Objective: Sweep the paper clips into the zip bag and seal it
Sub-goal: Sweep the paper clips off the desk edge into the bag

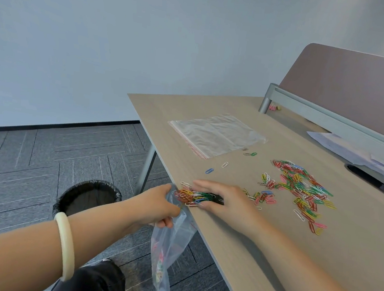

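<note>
Left hand [157, 206], fingers pinching the zip bag [167, 244] mouth below the worktop [258, 245] edge, catches paper clips [191, 195] pushed by the flat, unclenched right hand [225, 201], lower centre.

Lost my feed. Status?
Left hand holds bag at desk edge. Right hand on clips. Big pile remains. Nothing blocking.

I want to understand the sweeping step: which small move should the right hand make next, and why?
Probably push the bunch of clips over the desk edge into the zip bag. The right hand already cups them there, and the left hand holds the bag's mouth below the edge.
</note>
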The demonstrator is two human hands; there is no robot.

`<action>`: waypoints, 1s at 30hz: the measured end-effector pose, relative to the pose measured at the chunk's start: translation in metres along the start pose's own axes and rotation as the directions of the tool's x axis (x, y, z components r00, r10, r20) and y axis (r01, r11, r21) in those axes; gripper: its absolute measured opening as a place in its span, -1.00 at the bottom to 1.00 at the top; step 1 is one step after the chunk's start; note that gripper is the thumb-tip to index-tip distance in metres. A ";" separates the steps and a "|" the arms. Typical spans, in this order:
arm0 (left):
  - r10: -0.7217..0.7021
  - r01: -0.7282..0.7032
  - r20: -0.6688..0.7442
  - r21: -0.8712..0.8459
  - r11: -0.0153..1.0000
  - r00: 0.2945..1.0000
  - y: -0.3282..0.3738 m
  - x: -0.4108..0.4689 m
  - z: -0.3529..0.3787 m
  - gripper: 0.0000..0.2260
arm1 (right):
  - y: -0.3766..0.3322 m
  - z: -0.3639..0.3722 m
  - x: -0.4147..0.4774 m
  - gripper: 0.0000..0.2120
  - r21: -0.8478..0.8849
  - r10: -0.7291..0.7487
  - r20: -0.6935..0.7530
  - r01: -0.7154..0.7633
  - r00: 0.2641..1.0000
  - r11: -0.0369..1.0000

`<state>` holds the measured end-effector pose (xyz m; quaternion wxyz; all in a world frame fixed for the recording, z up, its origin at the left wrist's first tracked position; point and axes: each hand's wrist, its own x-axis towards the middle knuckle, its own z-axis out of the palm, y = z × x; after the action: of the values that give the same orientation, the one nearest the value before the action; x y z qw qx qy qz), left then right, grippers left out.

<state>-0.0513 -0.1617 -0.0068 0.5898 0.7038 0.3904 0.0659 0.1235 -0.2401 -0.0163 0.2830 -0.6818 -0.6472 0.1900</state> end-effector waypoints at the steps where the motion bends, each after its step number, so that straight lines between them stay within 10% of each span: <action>1: -0.001 0.001 -0.001 -0.006 1.000 1.000 0.001 0.000 0.000 -0.66 | -0.002 0.002 0.001 -0.53 0.016 -0.011 -0.003 0.011 1.000 1.000; 30: -0.020 0.021 -0.028 0.028 0.999 0.999 -0.005 0.005 -0.002 -0.39 | -0.023 0.009 0.005 -0.48 0.111 -0.081 0.037 0.077 0.996 0.991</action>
<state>-0.0509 -0.1568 -0.0125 0.5751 0.7070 0.4065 0.0643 0.1002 -0.2335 -0.0077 0.3138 -0.6351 -0.6680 0.2278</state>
